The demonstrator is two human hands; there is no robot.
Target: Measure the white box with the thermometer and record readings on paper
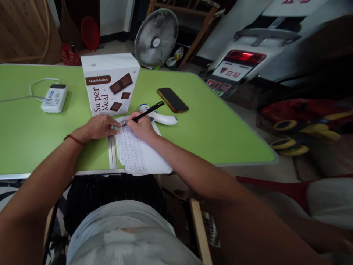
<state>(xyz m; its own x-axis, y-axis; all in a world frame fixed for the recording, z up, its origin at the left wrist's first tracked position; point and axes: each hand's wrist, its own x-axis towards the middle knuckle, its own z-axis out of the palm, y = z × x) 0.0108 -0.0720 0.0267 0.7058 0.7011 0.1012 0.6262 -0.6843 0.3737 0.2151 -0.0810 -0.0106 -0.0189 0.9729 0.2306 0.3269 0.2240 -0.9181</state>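
A sheet of paper covered in rows of handwriting on its left side lies on the green table, its near end reaching past the table's front edge. My right hand is closed round a black pen, whose tip meets the upper part of the sheet. Beside it, my left hand rests at the sheet's upper left edge, thumb and forefinger apart, with nothing held in it. Just behind the hands stands a white "NutriMotion" box. A white and blue handheld device lies right behind my right hand, which partly hides it.
A phone lies on the green table to the right. At the left sits a white power adapter with a cable. Beyond the table are a fan and a scooter. A person's arm shows at the lower right.
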